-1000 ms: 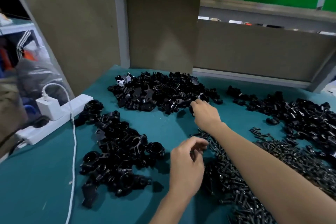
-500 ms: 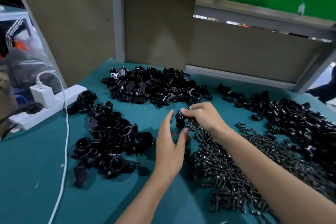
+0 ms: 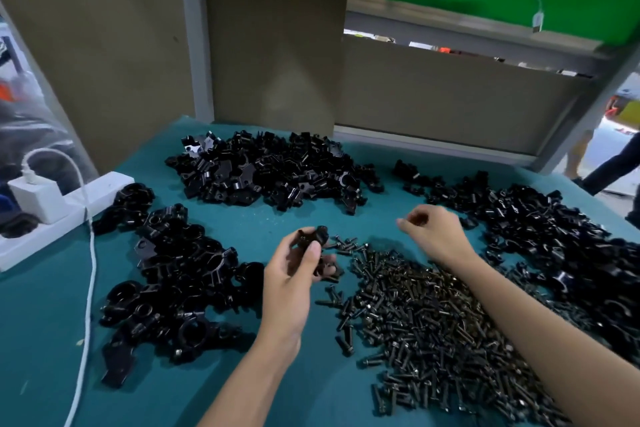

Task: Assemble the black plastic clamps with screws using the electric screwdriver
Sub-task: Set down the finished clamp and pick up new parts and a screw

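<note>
1. Fingers (image 3: 313,251) of our left hand (image 3: 294,281) curl round one black clamp (image 3: 313,237), held above the teal table (image 3: 242,229), just beside the screws (image 3: 433,322).
2. Its long axis runs roughly across our view, rounded end towards our right hand (image 3: 433,232); finer detail is blurred.
3. Our right hand's fingers are curled; we cannot tell whether they hold anything.
4. We judge the work early: we see no screw in this clamp, no screwdriver shows, and loose clamp piles (image 3: 270,170) lie around; the near-left pile (image 3: 173,270) may be joined pieces.

Black clamp part (image 3: 313,237) pinched in left hand (image 3: 294,274); screw heap (image 3: 426,315) beside.
</note>
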`<state>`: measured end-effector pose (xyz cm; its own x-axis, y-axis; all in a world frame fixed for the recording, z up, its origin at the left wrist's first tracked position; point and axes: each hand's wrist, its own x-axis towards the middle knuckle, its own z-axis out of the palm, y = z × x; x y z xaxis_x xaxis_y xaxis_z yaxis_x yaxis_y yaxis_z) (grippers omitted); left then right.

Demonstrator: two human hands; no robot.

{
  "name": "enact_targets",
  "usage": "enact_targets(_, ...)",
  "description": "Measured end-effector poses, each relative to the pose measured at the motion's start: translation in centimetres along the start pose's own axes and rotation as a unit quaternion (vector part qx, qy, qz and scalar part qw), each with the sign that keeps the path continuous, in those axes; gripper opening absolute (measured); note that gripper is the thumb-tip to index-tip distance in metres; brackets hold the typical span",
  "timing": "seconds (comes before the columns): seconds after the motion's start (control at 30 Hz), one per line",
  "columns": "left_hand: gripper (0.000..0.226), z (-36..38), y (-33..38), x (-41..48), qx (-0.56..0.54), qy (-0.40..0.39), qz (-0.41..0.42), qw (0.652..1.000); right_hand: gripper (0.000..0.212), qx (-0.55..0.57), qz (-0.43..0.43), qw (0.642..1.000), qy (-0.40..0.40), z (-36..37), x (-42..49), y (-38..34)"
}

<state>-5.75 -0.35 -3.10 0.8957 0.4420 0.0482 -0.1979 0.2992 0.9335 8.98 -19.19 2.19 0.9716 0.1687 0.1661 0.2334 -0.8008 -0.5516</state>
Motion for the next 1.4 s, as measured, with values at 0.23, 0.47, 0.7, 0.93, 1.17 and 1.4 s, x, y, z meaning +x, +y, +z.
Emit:
enact_targets(0.23, 0.027, 0.5, -0.5, 0.4, -0.009, -0.015, -0.019, 1.0, 0.058, -0.183, 0.157, 0.969, 0.052, -4.0, 5.5, 11.1)
enact_targets(0.47, 0.035, 0.7, -0.9, 1.0, -0.025, -0.017, -0.03, 0.999, 0.073, -0.2, 0.182, 0.96, 0.068, -5.9, 10.1, 13.8)
enact_targets(0.7, 0.035, 0.6, -1.1, 1.2, -0.014, -0.031, -0.029, 0.999, 0.079, -0.13, 0.133, 0.982, -0.037, -2.3, 14.8, 10.9)
enact_targets(0.93, 0.023, 0.7, -1.0, 1.1, 0.023, -0.041, -0.009, 0.999, 0.055, -0.213, 0.145, 0.962, -0.095, 0.4, 15.9, 10.0)
enact_targets(1.17, 0.019, 1.1, -0.6, 0.9, 0.024, -0.039, -0.013, 0.999, 0.027, -0.167, -0.022, 0.981, -0.097, 0.8, 11.9, 8.6)
enact_targets(1.4, 0.018, 1.4, -0.6, 0.5, 0.037, -0.042, -0.026, 0.998, 0.043, -0.106, -0.082, 0.99, -0.032, -0.2, 6.0, 4.8)
